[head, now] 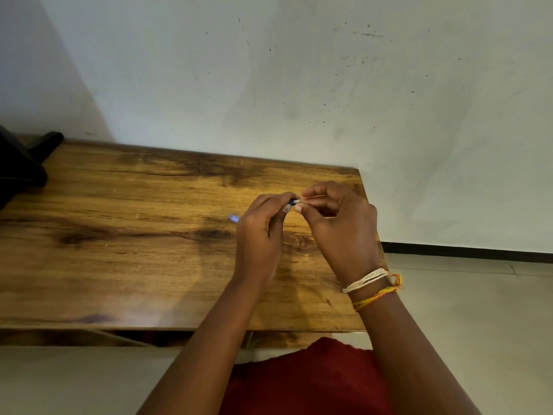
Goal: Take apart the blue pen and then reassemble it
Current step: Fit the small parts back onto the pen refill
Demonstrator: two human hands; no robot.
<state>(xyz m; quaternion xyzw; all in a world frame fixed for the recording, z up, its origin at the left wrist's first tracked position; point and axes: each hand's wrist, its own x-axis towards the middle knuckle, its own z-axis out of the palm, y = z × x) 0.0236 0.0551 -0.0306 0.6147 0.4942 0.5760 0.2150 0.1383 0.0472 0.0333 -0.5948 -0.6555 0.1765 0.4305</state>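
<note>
The blue pen (pixel 233 218) runs through my left hand (pixel 261 232), which is closed around its barrel. Its pale blue rear end sticks out to the left of my knuckles, and its blue and white front end shows between my thumb and forefinger. My right hand (pixel 338 226) meets it there, fingertips pinched on a thin part at the pen's front end. That thin part is mostly hidden by my fingers, so I cannot tell exactly what it is. Both hands hover just above the wooden table (pixel 134 250), near its right end.
A dark object (pixel 21 166) sits at the table's far left corner. The table stands against a white wall (pixel 299 85), and its right edge ends close beside my right hand. Pale floor tiles (pixel 478 310) lie to the right. Red cloth (pixel 305 381) covers my lap below.
</note>
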